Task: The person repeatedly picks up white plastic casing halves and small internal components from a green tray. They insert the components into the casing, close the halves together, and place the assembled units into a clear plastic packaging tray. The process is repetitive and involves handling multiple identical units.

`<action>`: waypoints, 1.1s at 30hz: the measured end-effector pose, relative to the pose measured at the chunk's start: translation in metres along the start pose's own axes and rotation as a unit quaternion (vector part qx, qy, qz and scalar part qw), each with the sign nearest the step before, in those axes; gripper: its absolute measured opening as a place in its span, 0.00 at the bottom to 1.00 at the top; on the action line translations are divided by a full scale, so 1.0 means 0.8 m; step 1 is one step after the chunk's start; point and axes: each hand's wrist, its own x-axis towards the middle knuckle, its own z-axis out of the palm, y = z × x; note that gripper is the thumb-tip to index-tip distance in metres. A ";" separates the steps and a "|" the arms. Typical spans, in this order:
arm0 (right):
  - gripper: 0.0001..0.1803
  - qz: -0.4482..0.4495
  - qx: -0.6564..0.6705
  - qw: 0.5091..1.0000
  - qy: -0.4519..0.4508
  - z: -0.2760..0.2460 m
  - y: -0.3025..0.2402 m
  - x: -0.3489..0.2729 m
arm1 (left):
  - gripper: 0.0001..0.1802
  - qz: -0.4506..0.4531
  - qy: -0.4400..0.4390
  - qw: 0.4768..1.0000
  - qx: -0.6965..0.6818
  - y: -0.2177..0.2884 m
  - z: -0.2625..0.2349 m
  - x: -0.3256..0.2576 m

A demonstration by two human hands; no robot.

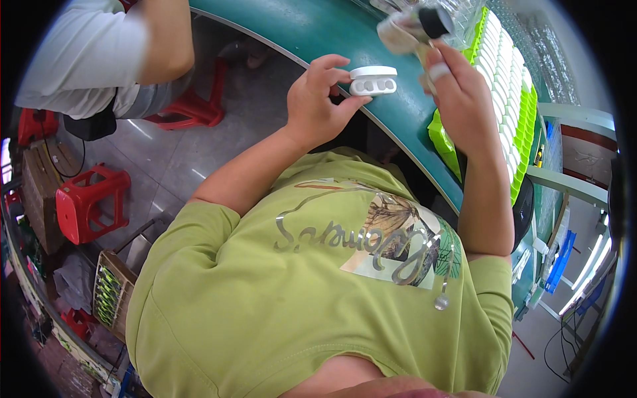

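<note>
My left hand (320, 101) pinches a small white earbud case (373, 81) between thumb and fingers at its left end, over the edge of the green worktop. The case's lid is raised, and rounded hollows show inside it. Farther right, my right hand (461, 99) is closed on a blurred tool with a pale beige body and black end (415, 30); its exact kind is unclear. A whitish covering (438, 71) sits on one finger of that hand. The tool is up and to the right of the case, apart from it.
A bright green tray (527, 126) with rows of white pieces stands right of my right hand. The green worktop (285, 25) curves across the front. Another person's arm (166, 40) is at upper left. Red stools (93, 202) stand on the floor at left.
</note>
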 end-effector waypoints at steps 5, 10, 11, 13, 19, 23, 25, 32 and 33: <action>0.22 -0.079 -0.138 0.980 -0.117 0.038 -0.024 0.099 | 0.40 -0.035 -0.026 0.994 -0.098 0.001 -0.043 -0.020; 0.20 -0.101 -0.129 0.986 -0.030 0.126 0.012 0.161 | 0.42 -0.011 -0.077 0.988 -0.132 0.023 -0.067 -0.027; 0.19 -0.128 -0.116 0.985 0.001 0.139 0.015 0.162 | 0.43 -0.025 -0.076 0.985 -0.154 0.026 -0.068 -0.029; 0.17 -0.154 -0.123 0.980 0.021 0.140 0.027 0.162 | 0.43 -0.052 -0.078 0.975 -0.202 0.028 -0.066 -0.031; 0.21 -0.224 -0.103 0.967 0.059 0.064 0.047 0.094 | 0.39 -0.039 -0.059 0.972 -0.223 0.028 -0.061 -0.022; 0.17 -0.050 0.247 0.958 -0.138 0.012 0.057 -0.011 | 0.40 -0.021 -0.088 0.961 -0.262 0.034 -0.046 -0.014; 0.15 -0.093 0.207 0.966 -0.120 0.009 0.070 -0.046 | 0.40 -0.010 -0.115 0.957 -0.267 0.040 -0.038 -0.010; 0.13 -0.073 0.314 0.947 -0.015 -0.004 0.102 -0.105 | 0.37 0.111 -0.167 0.943 -0.264 0.066 -0.010 0.003; 0.13 -0.077 0.325 0.942 -0.011 -0.007 0.107 -0.110 | 0.37 0.124 -0.180 0.942 -0.256 0.070 -0.006 0.006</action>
